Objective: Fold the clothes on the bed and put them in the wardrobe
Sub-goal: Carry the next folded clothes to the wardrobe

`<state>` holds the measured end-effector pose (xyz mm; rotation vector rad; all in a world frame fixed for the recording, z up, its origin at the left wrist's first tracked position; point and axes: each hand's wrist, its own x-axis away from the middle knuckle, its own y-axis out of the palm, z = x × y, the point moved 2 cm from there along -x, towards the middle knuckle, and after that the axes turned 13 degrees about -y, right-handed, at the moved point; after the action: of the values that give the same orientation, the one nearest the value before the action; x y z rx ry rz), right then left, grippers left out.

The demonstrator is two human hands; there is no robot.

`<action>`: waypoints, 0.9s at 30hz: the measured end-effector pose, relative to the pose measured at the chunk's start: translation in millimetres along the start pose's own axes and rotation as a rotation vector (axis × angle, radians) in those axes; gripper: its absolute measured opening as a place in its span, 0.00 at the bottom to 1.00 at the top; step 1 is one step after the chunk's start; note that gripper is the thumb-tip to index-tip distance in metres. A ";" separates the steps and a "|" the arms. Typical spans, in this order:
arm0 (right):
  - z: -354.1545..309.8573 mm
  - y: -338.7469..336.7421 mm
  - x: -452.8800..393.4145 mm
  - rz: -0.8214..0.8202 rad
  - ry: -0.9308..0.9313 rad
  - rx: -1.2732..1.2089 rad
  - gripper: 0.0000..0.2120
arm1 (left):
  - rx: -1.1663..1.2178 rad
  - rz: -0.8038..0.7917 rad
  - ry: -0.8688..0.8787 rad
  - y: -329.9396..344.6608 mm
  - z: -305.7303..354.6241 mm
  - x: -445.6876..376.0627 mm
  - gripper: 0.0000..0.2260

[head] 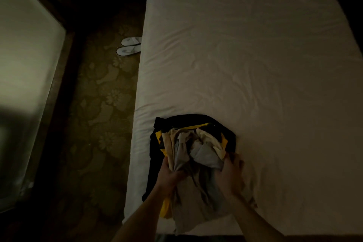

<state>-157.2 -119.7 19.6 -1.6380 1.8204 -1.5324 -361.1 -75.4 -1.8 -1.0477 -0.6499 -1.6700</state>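
A heap of crumpled clothes (193,155) at the near left corner of the bed (245,55), close to its left edge and foot. Mixed in the heap: a black garment (157,161) underneath and round the far and left sides, a yellow piece (160,135) showing at the left and again lower down by the left forearm, beige and cream cloth on top, a grey piece (206,155) in the middle. Unfolded, bunched and creased, trailing toward the foot of the mattress.

Left hand (170,177) at the near left of the heap, fingers curled into the beige cloth, gripping a fold of it. Right hand (230,175) at the right side, fingers bent down into the grey and cream cloth where it meets the sheet, holding a bunch of it; fingertips partly blurred. Both forearms bare, reaching in from the bottom edge.

White sheet rumpled with shallow wrinkles across the rest of the mattress. To the left of the bed, a dim carpet (102,114) with a large floral pattern. A pair of white slippers (129,46) on that carpet, side by side, just beside the bed's left edge, well apart from the heap. Further left, a dark frame round a pale, blurred panel (25,74); hard to tell what it is.
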 end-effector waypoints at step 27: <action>-10.4 2.3 -12.6 -0.165 0.334 -0.407 0.35 | 0.053 0.077 0.053 -1.8 -0.2 14.4 0.44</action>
<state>-162.1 -104.2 16.7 -1.8309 2.3548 -1.6686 -364.3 -81.7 10.9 -0.9759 -0.6093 -1.5999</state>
